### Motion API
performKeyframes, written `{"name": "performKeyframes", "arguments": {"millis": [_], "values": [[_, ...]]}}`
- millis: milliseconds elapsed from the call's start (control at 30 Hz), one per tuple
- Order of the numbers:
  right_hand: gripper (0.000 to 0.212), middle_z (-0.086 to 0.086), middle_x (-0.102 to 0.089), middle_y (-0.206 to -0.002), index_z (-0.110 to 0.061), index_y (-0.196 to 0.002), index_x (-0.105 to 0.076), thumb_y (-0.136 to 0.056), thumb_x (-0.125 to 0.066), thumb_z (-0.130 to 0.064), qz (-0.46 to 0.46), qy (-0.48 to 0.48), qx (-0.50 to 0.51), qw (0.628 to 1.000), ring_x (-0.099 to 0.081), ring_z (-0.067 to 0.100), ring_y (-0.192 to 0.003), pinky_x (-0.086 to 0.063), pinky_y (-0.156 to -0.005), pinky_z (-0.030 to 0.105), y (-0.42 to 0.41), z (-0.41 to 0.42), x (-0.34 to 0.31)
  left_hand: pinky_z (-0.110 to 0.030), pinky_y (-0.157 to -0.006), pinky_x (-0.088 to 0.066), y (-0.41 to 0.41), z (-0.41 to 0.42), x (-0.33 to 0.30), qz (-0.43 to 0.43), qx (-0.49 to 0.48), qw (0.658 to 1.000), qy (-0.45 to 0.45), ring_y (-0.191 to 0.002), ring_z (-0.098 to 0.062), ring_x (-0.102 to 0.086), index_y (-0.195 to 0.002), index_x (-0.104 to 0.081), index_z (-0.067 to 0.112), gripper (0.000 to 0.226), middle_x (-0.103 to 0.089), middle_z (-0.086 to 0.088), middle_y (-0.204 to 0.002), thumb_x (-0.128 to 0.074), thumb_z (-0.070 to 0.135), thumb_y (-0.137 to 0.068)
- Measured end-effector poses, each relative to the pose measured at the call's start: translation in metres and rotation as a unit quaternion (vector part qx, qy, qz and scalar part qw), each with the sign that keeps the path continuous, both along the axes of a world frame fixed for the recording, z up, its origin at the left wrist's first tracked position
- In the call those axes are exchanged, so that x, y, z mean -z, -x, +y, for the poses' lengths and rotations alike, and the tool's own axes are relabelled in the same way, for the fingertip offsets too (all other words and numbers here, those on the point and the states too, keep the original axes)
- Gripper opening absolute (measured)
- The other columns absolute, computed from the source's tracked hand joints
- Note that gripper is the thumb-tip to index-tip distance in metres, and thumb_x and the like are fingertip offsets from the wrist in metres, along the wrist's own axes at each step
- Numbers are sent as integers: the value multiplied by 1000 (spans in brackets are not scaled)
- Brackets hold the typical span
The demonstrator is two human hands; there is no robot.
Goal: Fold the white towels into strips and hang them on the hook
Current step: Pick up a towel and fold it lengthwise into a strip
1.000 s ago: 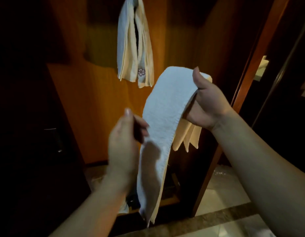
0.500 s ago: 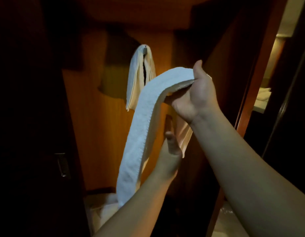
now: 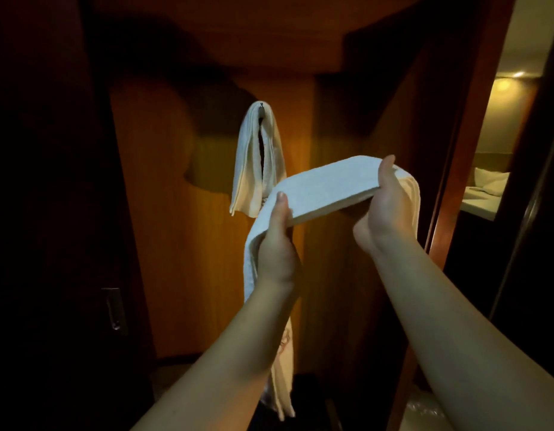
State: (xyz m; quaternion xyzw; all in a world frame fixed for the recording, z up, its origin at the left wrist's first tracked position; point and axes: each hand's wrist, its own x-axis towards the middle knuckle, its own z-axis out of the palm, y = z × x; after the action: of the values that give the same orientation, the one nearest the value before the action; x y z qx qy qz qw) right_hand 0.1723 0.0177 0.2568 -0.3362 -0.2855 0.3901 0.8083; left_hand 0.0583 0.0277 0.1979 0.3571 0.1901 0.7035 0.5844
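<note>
Gripping a folded white towel strip (image 3: pixel 328 185) with both hands, mid-frame: the left hand (image 3: pixel 277 253) has its thumb pressed on top and its fingers curled underneath at the bend where the strip turns downward, and the right hand (image 3: pixel 386 209) pinches the other end, thumb on top, fingers wrapped below. Between the hands the strip runs nearly flat, rising a bit toward the right; past the left hand the rest hangs straight down behind the left forearm toward the bottom of the frame (pretty dim down there, so the hanging end is hard to make out). Up and to the left of the hands, another folded towel (image 3: pixel 253 169) is already draped over a small hook (image 3: pixel 262 105) on the wood panel wall (image 3: pixel 176 244). A door handle (image 3: pixel 114 309) shows at the dark lower left, and a lit room with a pillow (image 3: pixel 490 181) sits at the right edge.
</note>
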Motion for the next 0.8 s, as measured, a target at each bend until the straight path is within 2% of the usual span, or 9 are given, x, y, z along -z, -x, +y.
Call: {"name": "performKeyframes", "arguments": {"millis": [67, 100, 200, 267, 400, 533, 567, 667, 800], "values": [[20, -5, -63, -103, -32, -96, -48, -99, -56, -50, -26, 13, 11, 1000, -62, 6, -94, -46, -63, 16, -6, 6, 6, -18, -69, -57, 4, 0, -6, -92, -4, 995, 26, -90, -10, -75, -109, -67, 16, 26, -78, -1, -93, -69, 33, -90], [19, -8, -63, -102, -32, -95, -49, -100, -57, -48, -40, 18, 14, 999, -62, 4, -93, -44, -65, 16, -8, 10, 8, -21, -69, -58, 7, 1, -10, -114, -3, 993, 39, -88, -13, -75, -110, -64, 10, 22, -78, -4, -90, -66, 24, -93], [22, -10, -62, -100, -23, -101, -51, -98, -62, -42, -57, 36, 25, 997, -60, 1, -91, -39, -67, 15, -15, 20, 7, -30, -81, -61, 18, 1, -22, -146, 0, 985, 93, -95, -24, -75, -113, -61, 5, 24, -76, -14, -103, -64, 18, -94], [20, -9, -63, -100, -24, -95, -52, -98, -63, -41, -68, 41, 30, 996, -61, 3, -93, -41, -72, 17, -19, 29, 5, -35, -90, -59, 28, 4, -31, -153, -9, 982, 114, -101, -29, -73, -117, -60, 4, 28, -72, -19, -112, -64, 19, -94], [22, -7, -64, -100, -31, -86, -48, -96, -62, -45, -73, 49, 32, 996, -61, 7, -98, -44, -80, 25, -19, 53, 1, -33, -81, -61, 48, 18, -53, -63, -48, 991, 106, -92, -28, -74, -109, -63, 5, 19, -76, -16, -99, -62, 15, -93], [18, -4, -68, -100, -29, -88, -55, -96, -63, -43, -107, 42, 23, 993, -67, 12, -98, -51, -95, 35, -19, 83, -13, -37, -86, -54, 75, 48, -83, 41, -50, 994, 84, -94, -29, -70, -100, -64, 6, 14, -74, -12, -84, -57, 16, -94], [16, -4, -69, -100, -28, -89, -55, -97, -63, -40, -110, 33, 15, 993, -69, 11, -94, -53, -93, 34, -19, 93, -18, -38, -88, -52, 81, 57, -89, 65, -58, 994, 71, -95, -29, -70, -100, -64, 7, 15, -75, -12, -84, -56, 18, -95], [10, -2, -69, -101, -26, -95, -58, -100, -59, -34, -143, 7, 1, 990, -70, 14, -94, -56, -84, 33, -13, 121, -38, -35, -87, -48, 101, 91, -111, 133, -68, 988, 28, -106, -30, -67, -101, -61, 10, 18, -71, -16, -104, -53, 27, -98], [13, 2, -72, -97, -22, -97, -64, -100, -58, -33, -185, -16, 4, 983, -72, 18, -92, -52, -77, 33, -7, 162, -77, -30, -80, -43, 129, 144, -151, 204, -32, 978, -44, -107, -26, -67, -106, -63, 10, 42, -70, -20, -114, -46, 48, -100]]}}
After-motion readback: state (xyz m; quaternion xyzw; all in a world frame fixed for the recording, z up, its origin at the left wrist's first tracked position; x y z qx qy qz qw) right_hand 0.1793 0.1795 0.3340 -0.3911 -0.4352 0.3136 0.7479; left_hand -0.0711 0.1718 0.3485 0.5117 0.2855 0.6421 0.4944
